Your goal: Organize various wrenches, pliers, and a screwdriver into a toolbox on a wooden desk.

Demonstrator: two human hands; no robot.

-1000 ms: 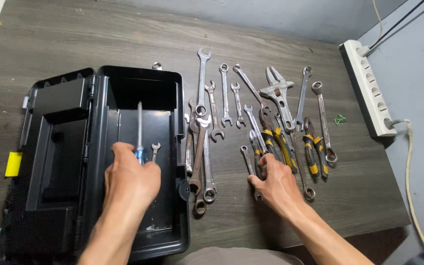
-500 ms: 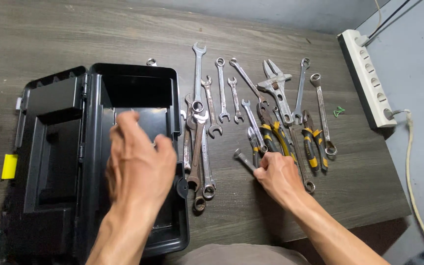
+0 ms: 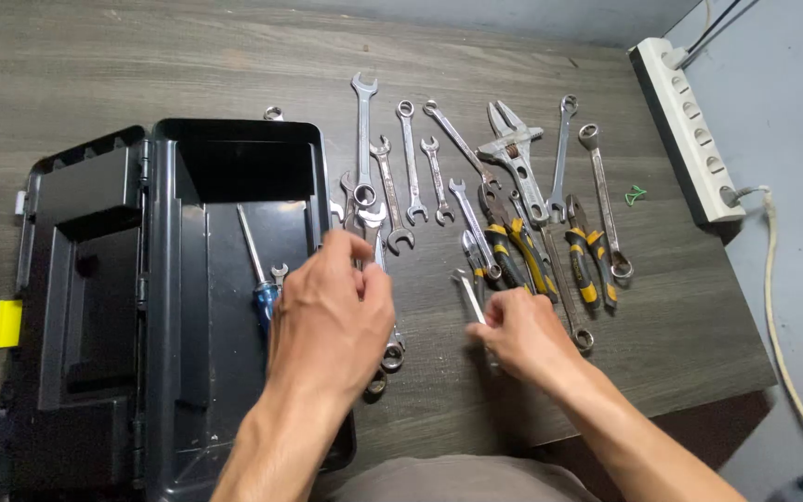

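My left hand hovers over the right wall of the open black toolbox, fingers apart, its fingertips at the pile of long wrenches beside the box. It holds nothing. Inside the box lie a blue-handled screwdriver and a small wrench. My right hand grips the lower end of a small silver wrench on the wooden table, next to yellow-and-black pliers.
More wrenches, an adjustable wrench and a second pair of pliers are spread over the table's middle. A white power strip with a cable lies at the right edge. A small green clip sits near it. The toolbox lid lies open to the left.
My left hand let go of the screwdriver in the toolbox and moved right toward the wrench pile. My right hand closed on the small wrench and shifted it slightly.
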